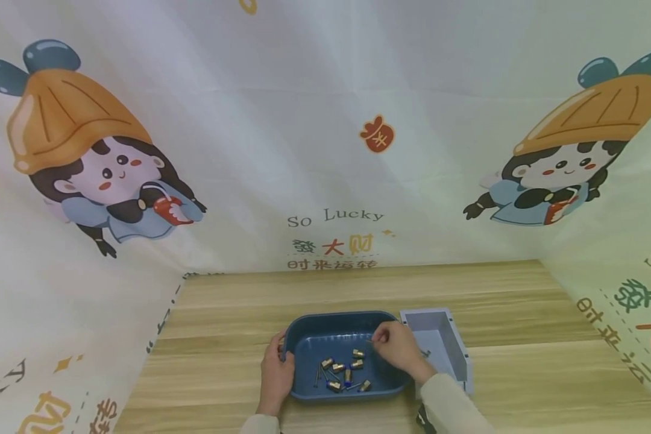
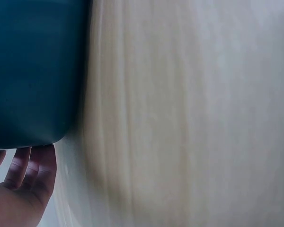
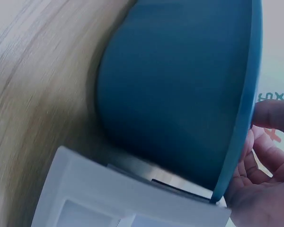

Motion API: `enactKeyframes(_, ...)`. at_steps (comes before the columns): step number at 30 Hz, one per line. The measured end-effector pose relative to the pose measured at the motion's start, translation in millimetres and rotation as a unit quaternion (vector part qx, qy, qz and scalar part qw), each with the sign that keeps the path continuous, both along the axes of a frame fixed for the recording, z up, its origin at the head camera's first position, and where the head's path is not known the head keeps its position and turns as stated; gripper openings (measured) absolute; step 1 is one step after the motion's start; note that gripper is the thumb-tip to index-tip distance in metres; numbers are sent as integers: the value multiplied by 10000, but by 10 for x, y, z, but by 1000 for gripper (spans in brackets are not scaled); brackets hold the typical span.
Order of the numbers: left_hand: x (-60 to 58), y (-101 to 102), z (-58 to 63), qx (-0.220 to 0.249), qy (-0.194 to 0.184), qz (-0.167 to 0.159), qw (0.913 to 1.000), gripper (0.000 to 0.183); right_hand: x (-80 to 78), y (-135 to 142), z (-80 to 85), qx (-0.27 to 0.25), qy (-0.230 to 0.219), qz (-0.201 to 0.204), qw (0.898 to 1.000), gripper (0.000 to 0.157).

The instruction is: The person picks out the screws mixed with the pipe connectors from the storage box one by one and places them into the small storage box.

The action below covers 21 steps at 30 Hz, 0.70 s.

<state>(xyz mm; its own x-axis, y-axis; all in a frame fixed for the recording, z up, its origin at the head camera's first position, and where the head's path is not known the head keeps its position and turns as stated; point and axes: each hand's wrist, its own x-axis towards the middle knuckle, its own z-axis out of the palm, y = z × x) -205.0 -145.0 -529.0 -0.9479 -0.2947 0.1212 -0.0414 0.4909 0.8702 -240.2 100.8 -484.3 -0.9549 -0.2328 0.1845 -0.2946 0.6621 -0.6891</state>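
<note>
A blue plastic tub (image 1: 298,386) stands on the table with several brass fittings (image 1: 338,367) with blue ends and several thin screws (image 1: 317,375) lying in it. My left hand (image 1: 276,371) grips the tub's left side, thumb at the rim; in the left wrist view its fingers (image 2: 43,165) press against the outer wall. Over the tub's right end, my right hand (image 1: 398,346) pinches a small thin screw (image 1: 369,342) between thumb and fingertips. In the right wrist view, that hand is beside the tub's rim (image 3: 246,109), and the screw is hidden.
A grey bin (image 1: 458,343) stands against the tub's right side, under my right forearm, with a few screws (image 1: 425,353) inside. Something black (image 1: 424,419) lies near the right sleeve. Printed cloth (image 1: 331,181) walls off the back and both sides of the wooden table (image 1: 195,361).
</note>
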Motion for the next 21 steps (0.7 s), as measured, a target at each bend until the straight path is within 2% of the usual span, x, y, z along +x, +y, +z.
enactKeyframes(21,-5,-3,5,20,27,-16,10000,42,3,251,130,-367,29,-431,9984,7)
